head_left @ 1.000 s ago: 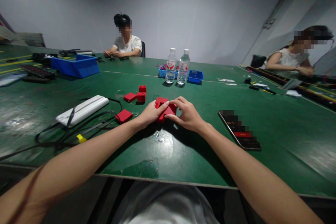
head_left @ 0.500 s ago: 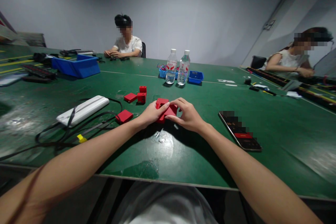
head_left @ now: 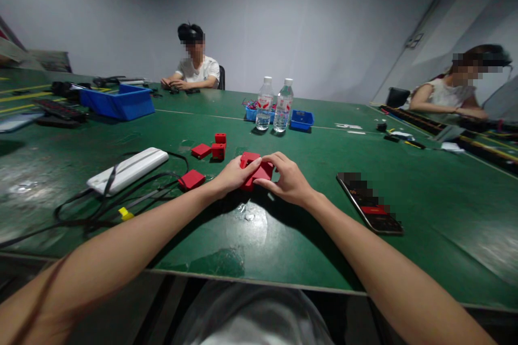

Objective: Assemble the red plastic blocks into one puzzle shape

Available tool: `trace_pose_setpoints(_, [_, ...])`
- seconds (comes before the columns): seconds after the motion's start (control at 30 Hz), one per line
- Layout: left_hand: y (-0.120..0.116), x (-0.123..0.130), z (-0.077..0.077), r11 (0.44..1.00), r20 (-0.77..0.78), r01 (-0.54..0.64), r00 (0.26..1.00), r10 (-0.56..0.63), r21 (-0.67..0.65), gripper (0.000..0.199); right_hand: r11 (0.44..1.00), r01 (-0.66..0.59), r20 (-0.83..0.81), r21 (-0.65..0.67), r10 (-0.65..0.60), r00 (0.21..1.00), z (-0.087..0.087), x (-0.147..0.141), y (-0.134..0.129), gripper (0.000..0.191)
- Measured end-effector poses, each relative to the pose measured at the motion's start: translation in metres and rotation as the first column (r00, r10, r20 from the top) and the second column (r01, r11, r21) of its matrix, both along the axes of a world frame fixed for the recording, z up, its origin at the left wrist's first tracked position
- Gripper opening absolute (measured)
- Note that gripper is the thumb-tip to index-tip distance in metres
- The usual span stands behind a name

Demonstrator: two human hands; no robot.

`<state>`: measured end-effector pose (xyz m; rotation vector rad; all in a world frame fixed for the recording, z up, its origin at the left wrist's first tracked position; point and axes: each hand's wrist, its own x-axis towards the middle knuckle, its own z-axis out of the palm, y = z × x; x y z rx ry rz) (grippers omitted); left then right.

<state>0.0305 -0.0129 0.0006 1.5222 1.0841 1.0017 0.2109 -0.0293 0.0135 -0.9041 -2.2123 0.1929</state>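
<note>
Broadly, the green surface (head_left: 303,253) is reached across by two forearms (head_left: 360,248); directly between the left hand (head_left: 236,174) and the right hand (head_left: 290,179), the red block (head_left: 264,172) is gripped by both, neither being nearer; its long axis cannot be told, partly covered.

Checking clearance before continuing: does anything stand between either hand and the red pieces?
Nothing visible: the left hand and right hand both touch the red pieces directly. A loose red block lies beyond the left hand, a phone off right.
</note>
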Motion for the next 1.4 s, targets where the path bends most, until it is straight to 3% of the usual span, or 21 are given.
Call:
trace_pose_setpoints(0.17, [0.002, 0.001, -0.003, 1.000, 0.098, -0.003, 0.995, 0.006, -0.023, 0.047, 0.987, 0.072, -0.240, -0.145, -0.106, 0.965, -0.005, -0.010, -0.001, 0.047])
trace_pose_setpoints(0.3, [0.001, 0.002, -0.005, 0.997, 0.126, -0.075, 0.989, 0.076, -0.016, 0.049, 0.969, 0.073, -0.312, -0.238, -0.148, 0.938, -0.009, -0.013, 0.001, 0.050])
trace_pose_setpoints(0.37, [0.000, 0.002, -0.005, 0.996, 0.139, -0.090, 0.986, 0.091, -0.017, 0.051, 0.972, 0.062, -0.314, -0.225, -0.132, 0.940, -0.008, -0.012, 0.000, 0.046])
trace_pose_setpoints(0.53, [-0.002, 0.003, -0.005, 0.992, 0.179, -0.124, 0.976, 0.125, -0.020, 0.053, 0.996, 0.079, -0.183, -0.045, -0.086, 0.979, -0.002, -0.010, -0.004, 0.039])
trace_pose_setpoints(0.8, [-0.002, 0.004, -0.006, 0.993, 0.215, -0.100, 0.970, 0.110, -0.058, 0.050, 0.998, 0.033, -0.186, -0.051, -0.042, 0.982, -0.005, -0.006, 0.001, 0.042])
trace_pose_setpoints(0.9, [-0.003, 0.004, -0.005, 0.995, 0.261, -0.057, 0.962, 0.076, -0.080, 0.051, 0.989, -0.036, -0.260, -0.142, -0.002, 0.966, -0.005, -0.003, 0.004, 0.045])
trace_pose_setpoints(0.97, [-0.004, 0.005, -0.005, 0.994, 0.287, -0.025, 0.956, 0.055, -0.106, 0.052, 0.943, -0.158, -0.359, -0.293, 0.045, 0.932, -0.005, -0.001, 0.007, 0.046])
trace_pose_setpoints(1.07, [-0.004, 0.006, -0.005, 0.990, 0.301, -0.005, 0.952, 0.048, -0.140, 0.055, 0.782, -0.360, -0.511, -0.509, 0.062, 0.857, -0.007, 0.001, 0.012, 0.048])
trace_pose_setpoints(1.13, [-0.004, 0.006, -0.004, 0.989, 0.307, 0.005, 0.951, 0.042, -0.149, 0.054, 0.722, -0.402, -0.554, -0.563, 0.031, 0.832, -0.008, 0.000, 0.013, 0.050])
trace_pose_setpoints(1.2, [-0.005, 0.007, -0.004, 0.990, 0.297, 0.013, 0.954, 0.029, -0.140, 0.053, 0.752, -0.359, -0.544, -0.554, -0.001, 0.839, -0.009, -0.001, 0.013, 0.049])
trace_pose_setpoints(1.33, [-0.010, 0.007, 0.000, 0.995, 0.273, 0.051, 0.962, -0.027, -0.081, 0.048, 0.893, -0.173, -0.442, -0.416, -0.033, 0.896, -0.006, -0.005, 0.007, 0.044])
trace_pose_setpoints(1.4, [-0.013, 0.008, 0.002, 0.995, 0.281, 0.074, 0.958, -0.051, -0.070, 0.046, 0.926, -0.109, -0.403, -0.362, -0.050, 0.914, -0.003, -0.007, 0.004, 0.043])
